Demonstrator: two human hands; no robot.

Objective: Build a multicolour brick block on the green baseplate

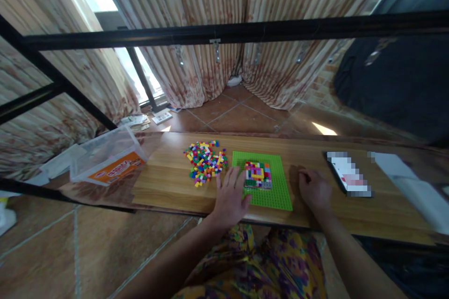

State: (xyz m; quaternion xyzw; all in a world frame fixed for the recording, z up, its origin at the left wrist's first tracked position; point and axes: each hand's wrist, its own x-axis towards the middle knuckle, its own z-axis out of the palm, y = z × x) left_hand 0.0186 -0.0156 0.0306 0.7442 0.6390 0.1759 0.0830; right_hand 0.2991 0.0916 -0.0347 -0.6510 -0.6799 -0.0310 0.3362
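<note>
A green studded baseplate (280, 182) lies on the wooden table, bearing a low block of many-coloured toy bricks (258, 174) with yellow ones on top. Over the plate's left edge rests my left hand (229, 198), fingers spread and its tips beside the built bricks. It holds nothing that I can see. To the right of the plate, my right hand (315, 190) lies on the table with its fingers curled in; whatever they may hold is hidden. A loose heap of small coloured bricks (206, 161) spreads just beyond my left fingertips.
A clear plastic box (108, 154) with an orange label stands left of the wooden table (157, 187). Right of my right hand lies a phone (347, 175), its screen blurred out, with white paper (403, 177) beyond. A black metal bar (157, 37) crosses in front of the curtains.
</note>
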